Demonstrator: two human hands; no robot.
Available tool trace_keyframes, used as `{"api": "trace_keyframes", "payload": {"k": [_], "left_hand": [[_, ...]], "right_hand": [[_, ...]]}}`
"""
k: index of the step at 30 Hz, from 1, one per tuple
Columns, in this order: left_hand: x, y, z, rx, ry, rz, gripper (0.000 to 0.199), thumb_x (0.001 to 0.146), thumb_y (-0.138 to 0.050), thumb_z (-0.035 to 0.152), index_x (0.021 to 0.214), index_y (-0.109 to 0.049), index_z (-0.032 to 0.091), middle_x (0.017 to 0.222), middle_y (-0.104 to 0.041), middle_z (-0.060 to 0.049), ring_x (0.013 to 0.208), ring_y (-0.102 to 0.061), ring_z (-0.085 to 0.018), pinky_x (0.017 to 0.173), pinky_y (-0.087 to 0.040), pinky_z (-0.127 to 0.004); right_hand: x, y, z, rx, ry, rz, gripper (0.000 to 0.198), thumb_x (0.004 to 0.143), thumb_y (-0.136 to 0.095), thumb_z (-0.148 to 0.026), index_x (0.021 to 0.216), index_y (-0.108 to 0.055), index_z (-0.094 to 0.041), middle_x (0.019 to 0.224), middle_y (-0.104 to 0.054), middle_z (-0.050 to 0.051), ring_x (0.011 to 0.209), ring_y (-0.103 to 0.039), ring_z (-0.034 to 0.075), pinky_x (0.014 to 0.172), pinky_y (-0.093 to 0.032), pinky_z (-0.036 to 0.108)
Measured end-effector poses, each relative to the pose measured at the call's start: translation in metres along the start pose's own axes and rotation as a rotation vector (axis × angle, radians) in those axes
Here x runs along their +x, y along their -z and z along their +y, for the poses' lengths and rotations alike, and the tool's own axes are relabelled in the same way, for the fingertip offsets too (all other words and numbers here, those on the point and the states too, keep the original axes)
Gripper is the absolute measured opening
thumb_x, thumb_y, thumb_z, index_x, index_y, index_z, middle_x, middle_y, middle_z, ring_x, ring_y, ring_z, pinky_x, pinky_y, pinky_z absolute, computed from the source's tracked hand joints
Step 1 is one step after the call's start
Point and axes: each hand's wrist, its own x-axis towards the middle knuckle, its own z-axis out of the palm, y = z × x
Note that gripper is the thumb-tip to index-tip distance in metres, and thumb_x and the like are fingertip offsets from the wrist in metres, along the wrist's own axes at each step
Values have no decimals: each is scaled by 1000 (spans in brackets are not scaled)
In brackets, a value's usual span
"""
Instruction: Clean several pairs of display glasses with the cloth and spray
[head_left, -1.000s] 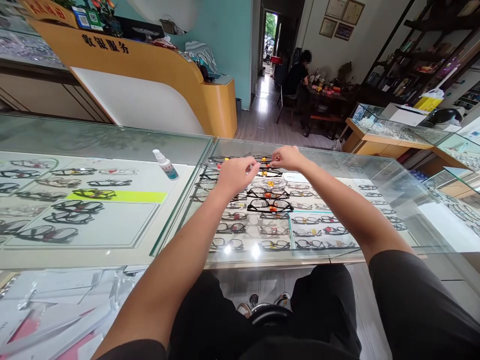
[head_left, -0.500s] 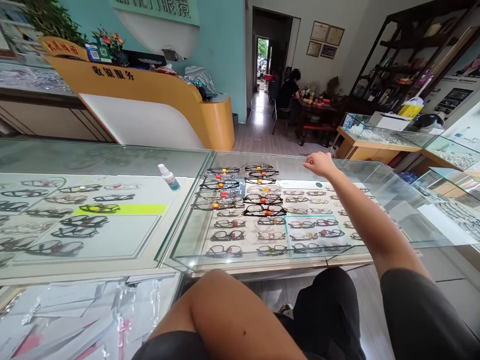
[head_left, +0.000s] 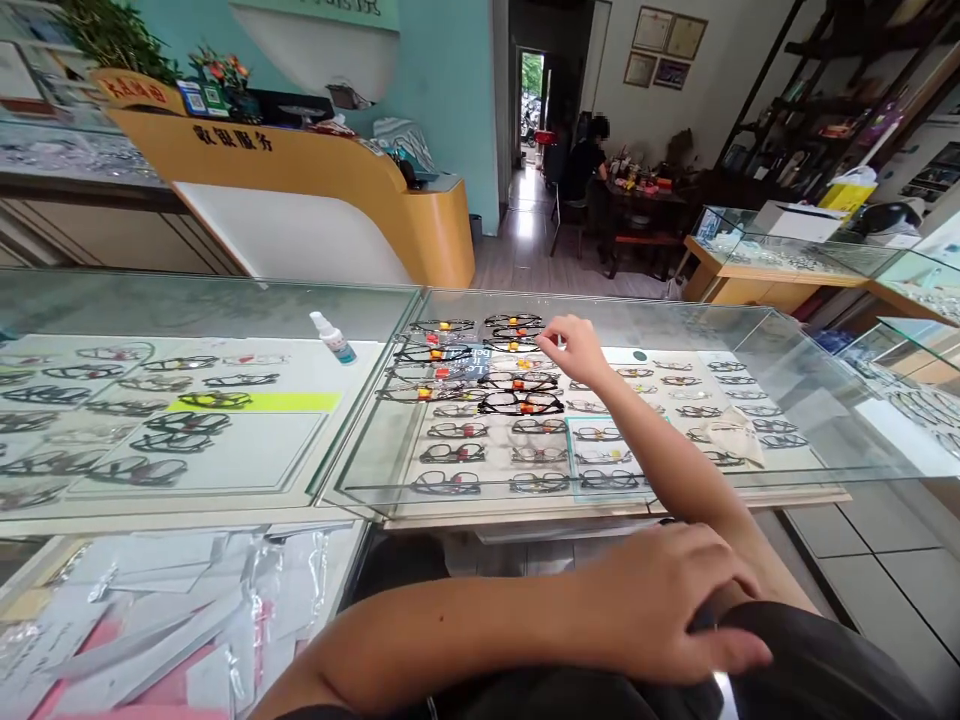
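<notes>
My right hand reaches over the glass counter. Its thumb and fingers are pinched at the right end of a dark-framed pair of eyeglasses in the right-hand row on the glass top. More eyeglasses with coloured tags stand in this row. Left of it is a second row of eyeglasses. My left hand is low over my lap, slightly blurred, thumb spread from the bent fingers, and I see nothing held in it.
A white spray bottle stands on the left glass counter. Inside the display case lie many more glasses and a pale cloth. Plastic-wrapped papers fill the lower left. A seated person is at a table beyond.
My right hand has moved left to the eyeglasses in the right-hand row. My left hand has come into view over my lap. The view has shifted slightly.
</notes>
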Motion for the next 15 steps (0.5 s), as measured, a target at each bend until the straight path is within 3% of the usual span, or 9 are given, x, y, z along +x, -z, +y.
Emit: {"api": "trace_keyframes", "payload": {"k": [3,6,9,12,15], "left_hand": [[-12,57,-36,192,145,121,33,106,-61,56,109,-74,26,111,-83,-9,106,-76,-28,95,-53,-47],[-34,120,-63,548,490,266,27,108,-55,36,102,-78,22,106,-81,-10,100,-75,-28,89,-51,-43],[-49,179,-92,855,750,237,24,104,-62,35,107,-83,22,113,-79,-11,109,-73,-32,82,-49,-40],[-55,210,-115,872,822,114,26,101,-66,43,101,-86,26,110,-80,-10,109,-73,-32,74,-45,-36],[-56,215,-123,763,796,67,35,100,-64,55,96,-88,30,106,-82,-7,102,-73,-30,71,-42,-36]], "right_hand": [[-9,-4,0,34,59,-44,31,107,-57,-42,89,-73,-23,95,-77,5,96,-63,24,94,-36,40],[-12,-1,6,16,52,16,33,108,-56,-42,87,-72,-22,91,-76,4,94,-62,23,93,-35,40],[-11,2,16,22,-11,68,33,107,-54,-39,83,-67,-22,89,-75,4,92,-62,23,93,-36,40],[-9,-1,22,5,-26,42,33,107,-54,-40,83,-67,-22,90,-75,5,92,-62,23,92,-36,40],[-10,-7,26,-18,-19,13,32,106,-55,-40,85,-70,-22,90,-76,5,93,-62,24,91,-34,41]]}}
